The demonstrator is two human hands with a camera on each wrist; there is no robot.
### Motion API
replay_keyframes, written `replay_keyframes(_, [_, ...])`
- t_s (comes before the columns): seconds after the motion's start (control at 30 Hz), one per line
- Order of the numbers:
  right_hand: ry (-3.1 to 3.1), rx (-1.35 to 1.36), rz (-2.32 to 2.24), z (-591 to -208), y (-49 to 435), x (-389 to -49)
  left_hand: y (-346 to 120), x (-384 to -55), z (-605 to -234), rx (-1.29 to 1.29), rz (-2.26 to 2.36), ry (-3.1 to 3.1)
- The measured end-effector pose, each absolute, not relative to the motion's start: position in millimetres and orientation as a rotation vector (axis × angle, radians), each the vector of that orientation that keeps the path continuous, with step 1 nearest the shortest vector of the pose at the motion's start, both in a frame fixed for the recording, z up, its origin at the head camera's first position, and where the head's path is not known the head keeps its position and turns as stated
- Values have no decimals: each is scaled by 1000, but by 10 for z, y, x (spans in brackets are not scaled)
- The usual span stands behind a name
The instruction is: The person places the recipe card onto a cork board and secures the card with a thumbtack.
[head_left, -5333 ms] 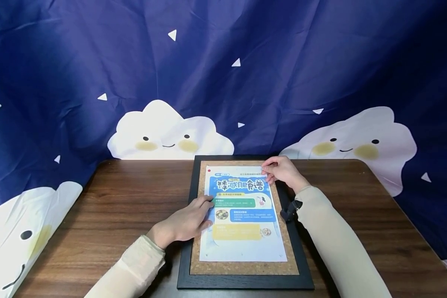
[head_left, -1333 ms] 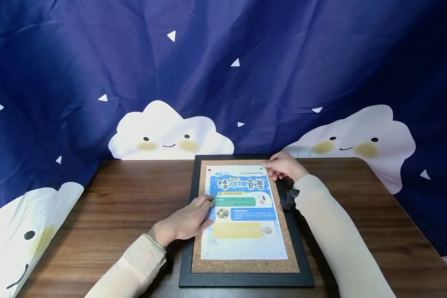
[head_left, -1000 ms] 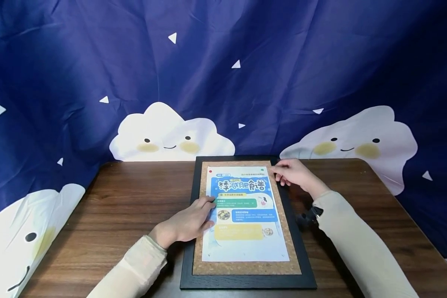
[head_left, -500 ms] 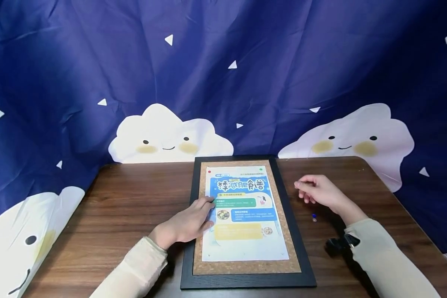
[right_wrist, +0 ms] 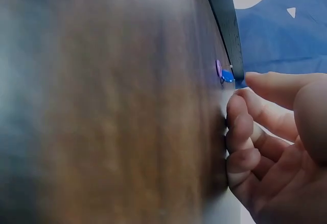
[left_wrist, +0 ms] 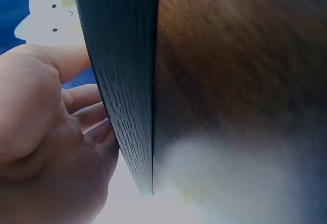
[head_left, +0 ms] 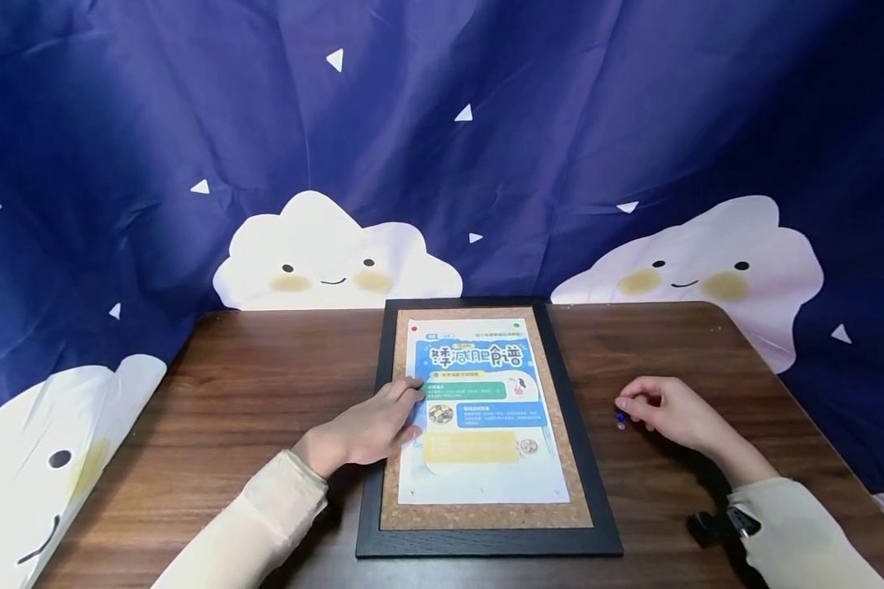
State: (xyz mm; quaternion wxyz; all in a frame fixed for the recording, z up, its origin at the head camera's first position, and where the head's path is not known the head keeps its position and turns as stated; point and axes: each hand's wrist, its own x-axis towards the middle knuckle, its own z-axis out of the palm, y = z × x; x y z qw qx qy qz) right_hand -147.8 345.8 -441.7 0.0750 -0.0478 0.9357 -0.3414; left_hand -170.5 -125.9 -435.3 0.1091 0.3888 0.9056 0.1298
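A printed poster (head_left: 479,483) lies on a cork board (head_left: 486,517) in a black frame (head_left: 486,546). A red thumbtack (head_left: 414,329) is at its upper left corner and a green thumbtack (head_left: 516,325) at its upper right. My left hand (head_left: 368,423) rests across the frame's left side, fingertips on the poster's left edge. Right of the board, my right hand (head_left: 666,409) is low over the table, thumb and forefinger apart beside a blue thumbtack (head_left: 620,418). A purple thumbtack (right_wrist: 218,69) lies against the blue one in the right wrist view.
The board lies on a brown wooden table (head_left: 265,368) and reaches its back edge. Behind hangs a dark blue curtain (head_left: 516,164) with white clouds. A black wrist camera (head_left: 722,525) sits on my right wrist, above the table.
My right hand has left the poster's upper right corner, where the green thumbtack now shows, and moved right and nearer to the loose thumbtacks. My left hand has stayed in place.
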Motion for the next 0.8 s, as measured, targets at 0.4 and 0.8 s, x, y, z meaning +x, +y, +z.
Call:
replay_keyframes(0.4, [2884,-232,-857,-4409,3409,-1441,-1322,-1838,-4574,1190,411,2649])
replay_keyframes(0.8, [2818,-181,-853,-4252,3373,-1377,-1302,-1796,-4453,1174,374,2637])
